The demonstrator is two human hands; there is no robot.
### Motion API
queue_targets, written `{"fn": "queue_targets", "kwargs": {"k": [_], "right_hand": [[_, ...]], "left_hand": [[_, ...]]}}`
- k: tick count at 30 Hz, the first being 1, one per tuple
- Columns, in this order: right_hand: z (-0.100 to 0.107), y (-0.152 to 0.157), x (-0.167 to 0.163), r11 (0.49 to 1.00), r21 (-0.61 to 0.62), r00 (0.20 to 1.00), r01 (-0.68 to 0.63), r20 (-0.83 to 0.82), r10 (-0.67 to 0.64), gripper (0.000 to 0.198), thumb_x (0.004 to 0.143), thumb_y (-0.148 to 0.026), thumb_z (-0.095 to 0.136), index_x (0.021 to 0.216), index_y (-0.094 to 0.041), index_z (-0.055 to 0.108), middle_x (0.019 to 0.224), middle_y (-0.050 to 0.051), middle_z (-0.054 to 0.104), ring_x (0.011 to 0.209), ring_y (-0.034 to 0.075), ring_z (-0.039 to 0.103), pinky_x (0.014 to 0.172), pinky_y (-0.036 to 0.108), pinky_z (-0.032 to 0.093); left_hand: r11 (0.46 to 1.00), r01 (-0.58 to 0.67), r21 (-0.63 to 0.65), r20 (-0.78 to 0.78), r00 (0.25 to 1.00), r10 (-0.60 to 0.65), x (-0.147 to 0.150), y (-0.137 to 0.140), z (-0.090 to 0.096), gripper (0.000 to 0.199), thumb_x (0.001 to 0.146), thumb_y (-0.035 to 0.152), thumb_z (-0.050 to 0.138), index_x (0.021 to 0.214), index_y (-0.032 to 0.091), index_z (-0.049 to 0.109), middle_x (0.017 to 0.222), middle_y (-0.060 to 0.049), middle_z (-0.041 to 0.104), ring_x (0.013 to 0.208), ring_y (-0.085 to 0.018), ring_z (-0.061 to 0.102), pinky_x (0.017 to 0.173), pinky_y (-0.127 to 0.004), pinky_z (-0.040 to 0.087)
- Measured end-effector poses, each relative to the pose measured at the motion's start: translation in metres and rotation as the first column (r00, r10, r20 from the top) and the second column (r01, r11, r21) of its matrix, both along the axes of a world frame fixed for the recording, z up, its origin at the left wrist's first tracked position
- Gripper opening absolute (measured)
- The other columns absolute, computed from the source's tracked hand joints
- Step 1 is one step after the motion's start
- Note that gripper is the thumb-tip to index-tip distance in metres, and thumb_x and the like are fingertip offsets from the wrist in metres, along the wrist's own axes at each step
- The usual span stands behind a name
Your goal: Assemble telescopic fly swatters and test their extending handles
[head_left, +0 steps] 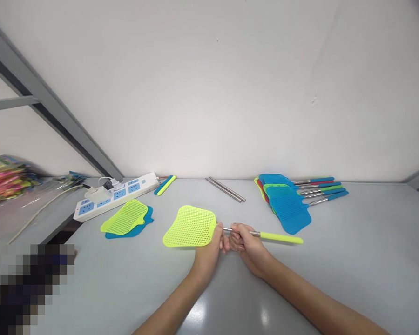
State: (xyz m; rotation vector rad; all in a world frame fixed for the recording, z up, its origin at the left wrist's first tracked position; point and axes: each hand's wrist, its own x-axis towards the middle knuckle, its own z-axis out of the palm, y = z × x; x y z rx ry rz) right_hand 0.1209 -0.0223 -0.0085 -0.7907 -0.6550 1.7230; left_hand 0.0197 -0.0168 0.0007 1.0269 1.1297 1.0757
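Note:
Both hands grip one fly swatter (192, 227) with a yellow-green perforated head, a metal shaft and a yellow-green handle. My left hand (218, 239) is closed at the neck, where the head meets the shaft. Wrapped round the metal shaft, my right hand (244, 242) sits close beside it, and the handle sticks out to the right. On the left lie two loose swatter heads, a yellow-green one (125, 217) over a blue one (125, 232). Farther back are two metal tubes (225, 189) and two handle sleeves, blue and yellow-green (166, 185).
A pile of fly swatters (288, 207) in blue, green and red lies at the right. A white power strip (148, 182) with plugs and cables stands at the back left. Bagged colourful items (7, 179) rest at the far left, near a grey metal frame (59, 111).

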Motion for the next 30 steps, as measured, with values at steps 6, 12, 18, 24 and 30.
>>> {"fn": "queue_targets", "kwargs": {"k": [6, 12, 18, 24, 30], "right_hand": [[0.001, 0.000, 0.000, 1.000, 0.005, 1.000, 0.014, 0.026, -0.014, 0.031, 0.071, -0.023, 0.047, 0.045, -0.018, 0.031, 0.041, -0.007, 0.023, 0.040, 0.007, 0.020, 0.045, 0.024, 0.021], [0.003, -0.001, 0.001, 1.000, -0.001, 0.998, 0.028, 0.048, -0.028, 0.030, 0.070, -0.022, 0.047, 0.045, -0.018, 0.032, 0.042, -0.007, 0.024, 0.040, 0.007, 0.020, 0.044, 0.024, 0.019], [0.006, 0.000, -0.001, 0.999, 0.011, 0.998, 0.034, 0.051, -0.035, 0.031, 0.071, -0.023, 0.046, 0.045, -0.019, 0.030, 0.039, -0.008, 0.022, 0.038, 0.006, 0.017, 0.044, 0.025, 0.019], [0.005, 0.001, -0.001, 0.999, 0.018, 1.000, 0.026, 0.017, -0.027, 0.032, 0.073, -0.024, 0.046, 0.046, -0.018, 0.031, 0.039, -0.008, 0.022, 0.038, 0.006, 0.018, 0.045, 0.025, 0.020], [0.003, 0.001, 0.000, 0.997, 0.071, 0.999, -0.042, -0.020, 0.043, 0.033, 0.077, -0.028, 0.045, 0.048, -0.018, 0.032, 0.040, -0.008, 0.021, 0.038, 0.006, 0.018, 0.046, 0.025, 0.020]], "left_hand": [[1.000, -0.015, -0.001, -0.010, 1.000, 0.015, 0.000, 0.000, 0.000, 0.039, 0.076, 0.039, 0.042, 0.042, 0.020, 0.036, 0.037, 0.004, 0.041, 0.037, -0.009, 0.040, 0.045, -0.022, 0.035], [0.999, -0.042, 0.015, 0.040, 0.998, 0.042, -0.001, 0.000, 0.000, 0.035, 0.075, 0.034, 0.045, 0.044, 0.019, 0.038, 0.037, 0.005, 0.041, 0.036, -0.008, 0.038, 0.043, -0.022, 0.035], [0.998, -0.066, 0.019, 0.004, 0.998, 0.066, -0.003, 0.001, 0.006, 0.036, 0.075, 0.033, 0.045, 0.043, 0.020, 0.035, 0.036, 0.005, 0.040, 0.036, -0.008, 0.038, 0.043, -0.021, 0.034], [0.999, -0.034, 0.038, -0.030, 0.999, 0.035, -0.010, 0.006, 0.007, 0.039, 0.076, 0.035, 0.043, 0.040, 0.020, 0.034, 0.037, 0.004, 0.042, 0.037, -0.009, 0.038, 0.044, -0.022, 0.033], [0.998, -0.024, 0.066, -0.030, 0.999, 0.026, -0.010, 0.006, 0.009, 0.038, 0.077, 0.039, 0.042, 0.044, 0.020, 0.039, 0.035, 0.005, 0.037, 0.037, -0.010, 0.040, 0.047, -0.024, 0.035]]}}
